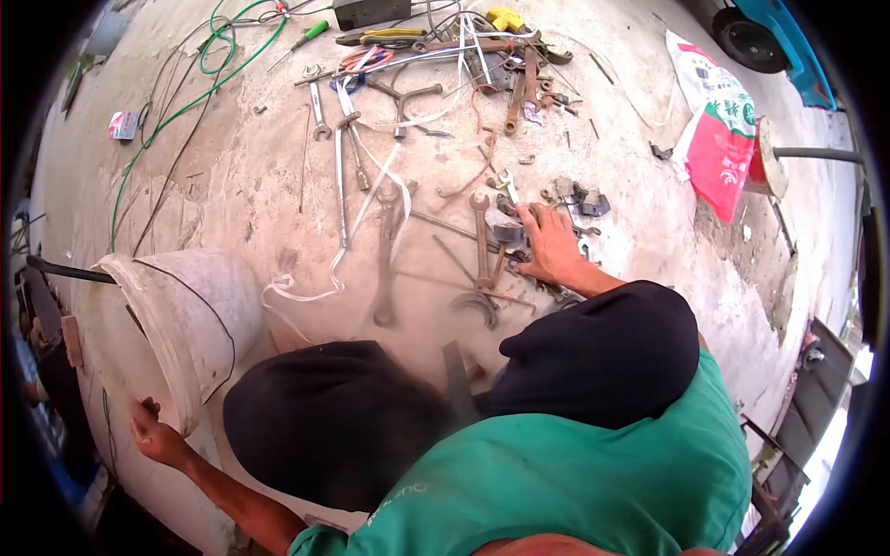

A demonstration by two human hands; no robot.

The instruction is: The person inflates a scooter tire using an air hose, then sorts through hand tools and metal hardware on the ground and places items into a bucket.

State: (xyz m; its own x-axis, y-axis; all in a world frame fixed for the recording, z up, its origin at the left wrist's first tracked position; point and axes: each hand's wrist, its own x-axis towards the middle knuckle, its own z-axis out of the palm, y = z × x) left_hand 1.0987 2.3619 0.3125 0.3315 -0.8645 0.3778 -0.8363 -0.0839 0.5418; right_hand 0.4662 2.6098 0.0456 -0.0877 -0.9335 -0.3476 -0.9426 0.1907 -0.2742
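Observation:
My right hand point(554, 246) reaches down onto a pile of small metal parts, its fingers apart, beside a dark cylindrical part point(508, 233). Whether the fingertips touch the parts is hard to tell. Just left of that hand lies a rusty wrench point(482, 243), with a small shiny wrench point(509, 185) above it. At the lower left, my left hand point(156, 434) is beside the rim of a white bucket point(190, 371) lying on its side. Its fingers are curled, and what they hold, if anything, is too small to name.
Several wrenches, pliers point(382, 37), a green-handled screwdriver point(311, 34) and rusty tools spread across the concrete floor point(250, 176). White straps point(338, 269) trail among them. A green hose point(167, 120) runs at the left; a red and white bag point(718, 139) lies at the right.

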